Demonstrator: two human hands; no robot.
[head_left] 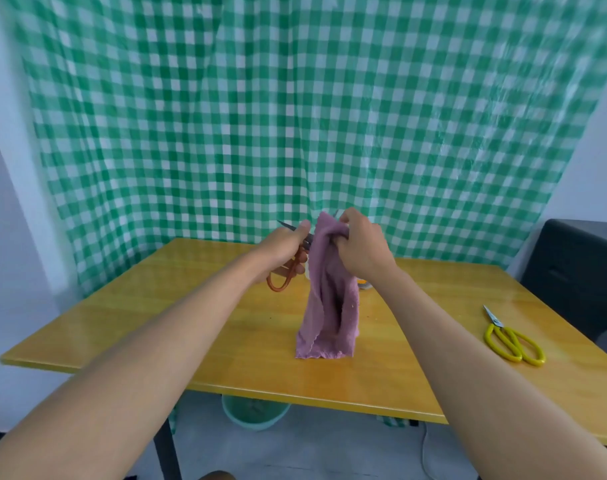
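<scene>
Forearms [149,362] lead to the hands above the table's [156,323] middle. The right hand [360,247] bunches the top of the purple cloth [329,306], whose hem seems to rest on the table. The left hand [284,247] grips the orange scissors [281,282], blades beside the cloth's upper edge. That edge probably wants pulling taut before the blades close.

Backdrop: a green-and-white checked curtain [295,116] is hung in folds across the far side.
Walls: pale wall [11,202] is seen at left and right.
Table: a yellow wooden top [191,306] is set before the curtain.
Chair: a black chair [572,271] is placed at the right.
Floor: grey floor [312,452]; a green bin [257,415] is kept under the table.
</scene>
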